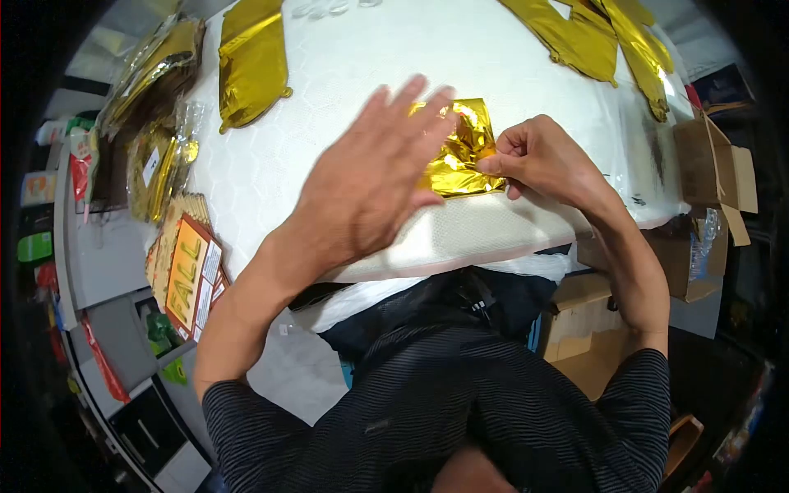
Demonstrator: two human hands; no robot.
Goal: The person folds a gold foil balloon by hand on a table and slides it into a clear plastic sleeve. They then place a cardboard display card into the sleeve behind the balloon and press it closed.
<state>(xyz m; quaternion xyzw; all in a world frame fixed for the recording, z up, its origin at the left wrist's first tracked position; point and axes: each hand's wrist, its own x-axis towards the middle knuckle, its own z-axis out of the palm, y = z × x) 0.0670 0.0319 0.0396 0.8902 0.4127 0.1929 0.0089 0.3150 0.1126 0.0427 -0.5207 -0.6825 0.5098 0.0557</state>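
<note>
A crinkled gold foil balloon (470, 168), folded and flat, lies near the front edge of the white-covered table. My right hand (542, 156) pinches its right side between thumb and fingertips. Spread wide, my left hand (374, 168) is over the balloon's left part and hides some of it; the fingers are slightly blurred and hold nothing.
Flat gold foil balloons lie at the back, one on the left (253, 62) and others on the right (575, 33). Plastic-wrapped gold packets (156, 168) and a "FALL" sign (187, 275) sit along the left edge. Cardboard boxes (705, 164) stand at the right.
</note>
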